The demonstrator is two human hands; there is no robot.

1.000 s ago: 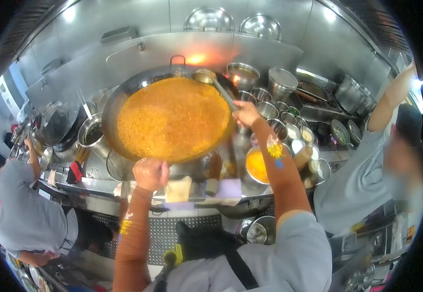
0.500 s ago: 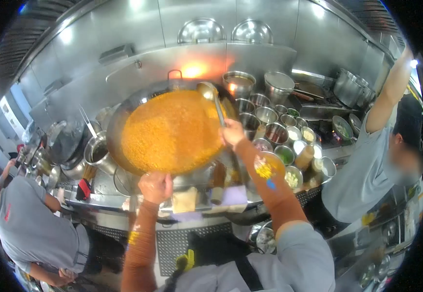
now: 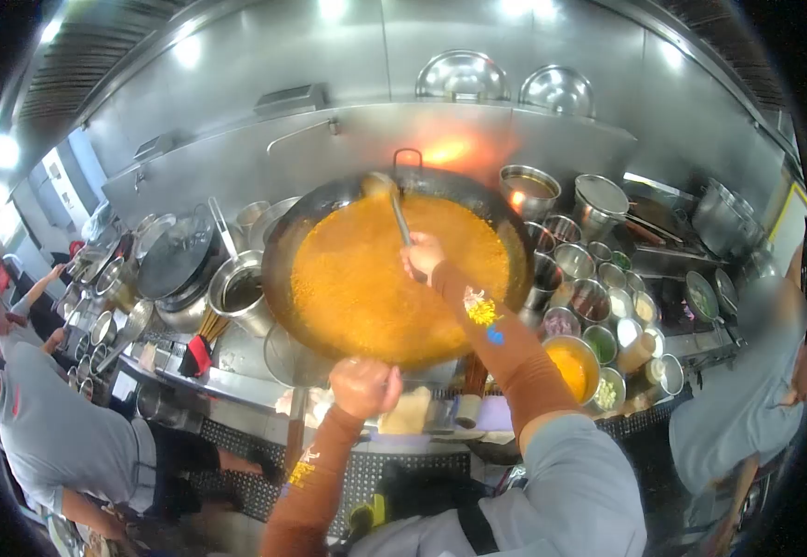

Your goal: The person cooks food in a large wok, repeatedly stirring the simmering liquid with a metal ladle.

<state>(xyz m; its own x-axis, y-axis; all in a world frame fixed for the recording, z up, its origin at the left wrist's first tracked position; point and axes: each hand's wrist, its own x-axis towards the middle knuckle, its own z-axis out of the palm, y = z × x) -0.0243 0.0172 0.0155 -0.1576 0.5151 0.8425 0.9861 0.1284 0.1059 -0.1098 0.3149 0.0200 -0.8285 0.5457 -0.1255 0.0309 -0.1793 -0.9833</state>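
Observation:
A large black wok (image 3: 283, 311) sits in the middle, filled with orange-brown simmering sauce (image 3: 375, 288). My right hand (image 3: 423, 255) is closed around the handle of a metal ladle (image 3: 380, 186), whose bowl is near the far-left side of the wok. My left hand (image 3: 364, 386) makes a fist at the wok's near edge; what it grips, if anything, is hidden. A loop handle (image 3: 408, 154) stands up on the wok's far rim. Beside my left hand, a pale folded cloth (image 3: 405, 413) lies on the counter edge.
Flames (image 3: 445, 148) glow behind the wok. Several metal containers of ingredients stand to the right, near a bowl of orange liquid (image 3: 570, 367). A pot with dark liquid (image 3: 238, 290) is at left. One person (image 3: 69, 418) stands left, another (image 3: 733, 399) right.
The ladle has moved from the wok's far-right side to its far-left side. My view has shifted left. The person on the right has lowered a raised arm.

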